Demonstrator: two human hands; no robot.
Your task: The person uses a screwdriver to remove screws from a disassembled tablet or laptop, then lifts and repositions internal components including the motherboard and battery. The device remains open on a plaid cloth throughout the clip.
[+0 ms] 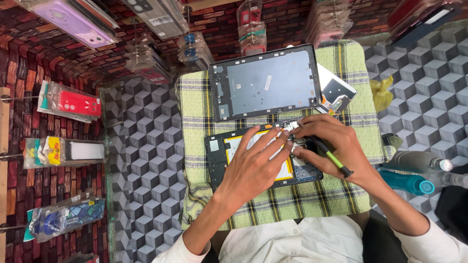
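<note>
Opened tablet (263, 158): on checked cloth (273, 204), long axis left-right, directly under both hands. Left hand (253, 168): flat, fingers spread, pressing battery (233, 146). Right hand (331, 146): closed around screwdriver (330, 157), tip at upper right corner, nearer work point. Back cover (265, 83) beyond.

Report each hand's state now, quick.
Left hand: open, fingers spread flat on the opened tablet.
Right hand: closed on a black and green screwdriver, tip hidden at the tablet's top edge.

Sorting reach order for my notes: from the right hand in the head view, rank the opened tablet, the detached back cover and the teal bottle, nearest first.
1. Opened tablet, under the right hand.
2. Detached back cover, just above.
3. Teal bottle, off to the right.
</note>
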